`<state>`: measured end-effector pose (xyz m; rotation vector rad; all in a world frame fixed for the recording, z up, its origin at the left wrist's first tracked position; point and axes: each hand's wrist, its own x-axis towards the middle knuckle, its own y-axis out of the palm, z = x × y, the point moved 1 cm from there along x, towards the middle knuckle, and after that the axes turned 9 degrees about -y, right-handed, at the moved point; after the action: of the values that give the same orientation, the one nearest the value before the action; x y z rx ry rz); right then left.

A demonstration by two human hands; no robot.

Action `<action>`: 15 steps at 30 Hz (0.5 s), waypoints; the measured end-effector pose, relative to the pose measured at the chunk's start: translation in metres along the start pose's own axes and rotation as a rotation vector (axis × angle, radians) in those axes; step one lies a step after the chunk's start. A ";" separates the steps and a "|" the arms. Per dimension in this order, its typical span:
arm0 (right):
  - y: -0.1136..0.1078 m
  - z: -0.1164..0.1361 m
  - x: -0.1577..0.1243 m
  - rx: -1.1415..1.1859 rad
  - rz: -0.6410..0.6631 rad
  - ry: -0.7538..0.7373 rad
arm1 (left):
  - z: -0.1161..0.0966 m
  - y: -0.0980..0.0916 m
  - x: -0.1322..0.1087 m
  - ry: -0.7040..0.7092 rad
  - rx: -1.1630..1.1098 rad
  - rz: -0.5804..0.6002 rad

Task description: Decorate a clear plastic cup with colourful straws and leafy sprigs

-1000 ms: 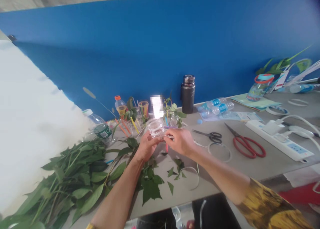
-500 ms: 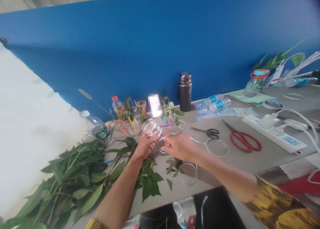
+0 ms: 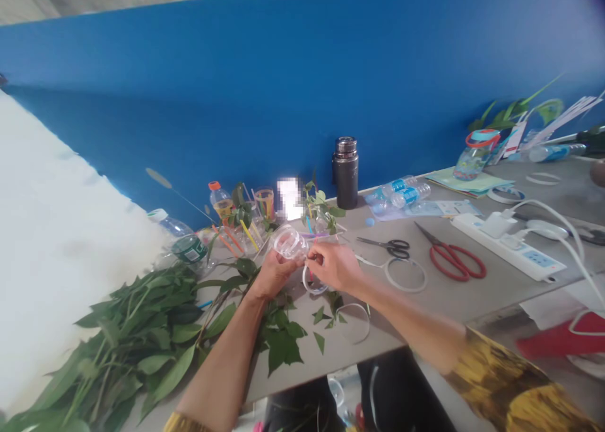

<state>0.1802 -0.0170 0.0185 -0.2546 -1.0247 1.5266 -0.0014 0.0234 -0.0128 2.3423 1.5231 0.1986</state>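
A clear, see-through plastic cup-like piece (image 3: 289, 242), perhaps part of a cut bottle, is tilted in my left hand (image 3: 276, 274), whose fingers close round its lower side. My right hand (image 3: 335, 265) meets it at the right end, thumb and fingertips pinched together. What the pinch holds is too small to make out. Just below those fingertips is a white tape roll (image 3: 309, 286), partly covered by the hand. I cannot tell whether the hand touches it. Cut leaves (image 3: 283, 347) lie on the table below my hands.
Leafy branches (image 3: 142, 331) pile up at left. Behind my hands stand straws, cups and a dark thermos (image 3: 346, 174). To the right lie black scissors (image 3: 394, 248), another white ring (image 3: 405, 274), red-handled shears (image 3: 456, 259) and a power strip (image 3: 510, 249) with cables.
My right hand has shifted up and left, its fingertips moving off the tape roll to the end of the plastic piece. That piece has turned and dipped slightly. The view has shifted a little.
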 end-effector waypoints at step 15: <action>0.003 0.003 -0.007 -0.179 0.163 -0.057 | 0.007 -0.008 0.009 0.213 0.275 -0.233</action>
<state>0.1774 -0.0239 0.0155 -0.4311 -1.2118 1.5969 -0.0026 0.0328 -0.0224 2.3805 2.0257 0.1967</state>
